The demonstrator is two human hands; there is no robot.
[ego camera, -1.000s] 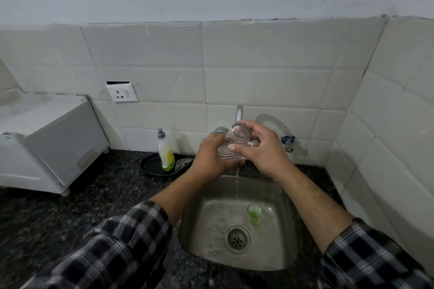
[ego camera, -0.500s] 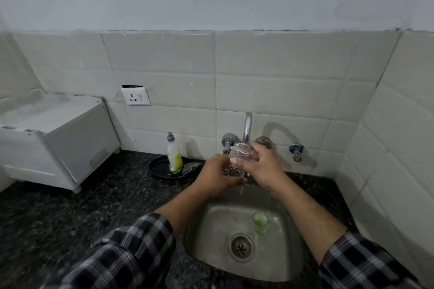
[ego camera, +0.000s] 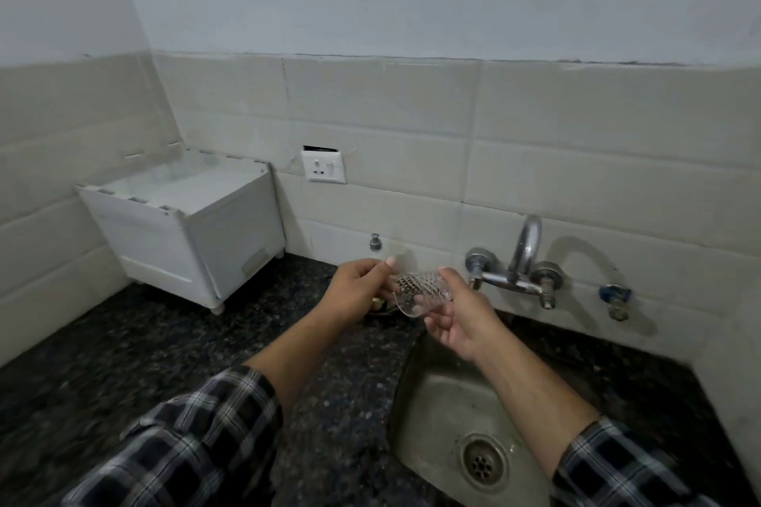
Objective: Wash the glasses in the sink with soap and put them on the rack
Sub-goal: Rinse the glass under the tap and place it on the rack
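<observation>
Black speckled stone is forming the bench point(ego camera: 123, 362), which is running along a pale tiled wall. A white boxy rack point(ego camera: 185, 226) is sitting in the bench's far left corner. A steel sink point(ego camera: 432, 416) is lying sunk into the near right part, with a chrome tap point(ego camera: 523, 259) projecting from the wall above its far edge. Two arms in checked sleeves are reaching forward. The left hand point(ego camera: 354, 292) and right hand point(ego camera: 461, 321) are holding a clear patterned glass point(ego camera: 420, 288) between them, tipped on its side in the air above the sink's far left corner. The left fingers are pinching one end; the right fingers are curling under the rim end. A soap bottle's grey cap point(ego camera: 374, 242) is showing just beyond the left hand.
</observation>
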